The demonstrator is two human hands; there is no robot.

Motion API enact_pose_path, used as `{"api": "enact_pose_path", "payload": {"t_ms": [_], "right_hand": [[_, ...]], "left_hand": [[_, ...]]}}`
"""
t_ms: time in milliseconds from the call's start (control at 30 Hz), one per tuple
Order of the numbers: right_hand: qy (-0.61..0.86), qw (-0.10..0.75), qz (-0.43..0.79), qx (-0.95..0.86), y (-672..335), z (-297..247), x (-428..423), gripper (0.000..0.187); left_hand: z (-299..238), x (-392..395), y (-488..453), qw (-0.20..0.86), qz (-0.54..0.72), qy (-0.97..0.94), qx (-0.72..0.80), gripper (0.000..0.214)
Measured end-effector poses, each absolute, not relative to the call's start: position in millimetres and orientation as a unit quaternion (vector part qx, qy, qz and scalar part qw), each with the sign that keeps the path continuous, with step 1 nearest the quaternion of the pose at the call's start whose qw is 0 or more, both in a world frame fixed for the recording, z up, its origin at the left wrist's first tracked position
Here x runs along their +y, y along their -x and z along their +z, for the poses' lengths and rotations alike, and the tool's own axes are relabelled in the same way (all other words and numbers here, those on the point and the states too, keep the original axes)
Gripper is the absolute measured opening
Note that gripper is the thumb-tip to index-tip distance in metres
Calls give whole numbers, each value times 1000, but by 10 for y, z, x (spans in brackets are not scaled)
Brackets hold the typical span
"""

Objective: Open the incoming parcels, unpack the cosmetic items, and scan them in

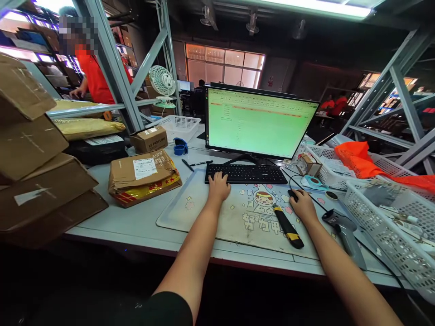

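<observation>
My left hand (219, 186) rests with fingers spread on the left end of a black keyboard (254, 174). A black computer mouse (292, 195) is under my right hand (302, 204), whose fingers wrap over it. Behind the keyboard stands a monitor (258, 124) showing a spreadsheet on a pale green screen. Both hands are over a light desk mat (204, 222) printed with a cartoon figure. Between my forearms lies a black and yellow utility knife (287, 226). A grey barcode scanner (345, 235) lies just right of my right forearm.
Stacked cardboard boxes (30, 136) and a taped parcel (144, 174) occupy the left side. Two pens (200, 163) lie near a blue tape roll (180, 147). White plastic baskets (390, 231) line the right edge. A small fan (162, 81) and a person in red (95, 77) are behind.
</observation>
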State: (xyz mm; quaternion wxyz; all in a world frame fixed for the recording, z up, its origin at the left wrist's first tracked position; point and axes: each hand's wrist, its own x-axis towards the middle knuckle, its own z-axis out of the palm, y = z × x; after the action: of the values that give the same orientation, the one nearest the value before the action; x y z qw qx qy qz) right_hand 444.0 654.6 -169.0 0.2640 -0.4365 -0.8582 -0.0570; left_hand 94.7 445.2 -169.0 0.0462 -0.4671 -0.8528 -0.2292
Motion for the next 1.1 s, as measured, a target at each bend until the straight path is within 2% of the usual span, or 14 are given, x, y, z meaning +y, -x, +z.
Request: {"api": "enact_pose_path", "payload": {"t_ms": [1100], "right_hand": [[434, 276, -35, -857, -4471, -1795, 6683, 43]], "left_hand": [[-1677, 4449, -940, 31, -239, 461, -854, 51]]}}
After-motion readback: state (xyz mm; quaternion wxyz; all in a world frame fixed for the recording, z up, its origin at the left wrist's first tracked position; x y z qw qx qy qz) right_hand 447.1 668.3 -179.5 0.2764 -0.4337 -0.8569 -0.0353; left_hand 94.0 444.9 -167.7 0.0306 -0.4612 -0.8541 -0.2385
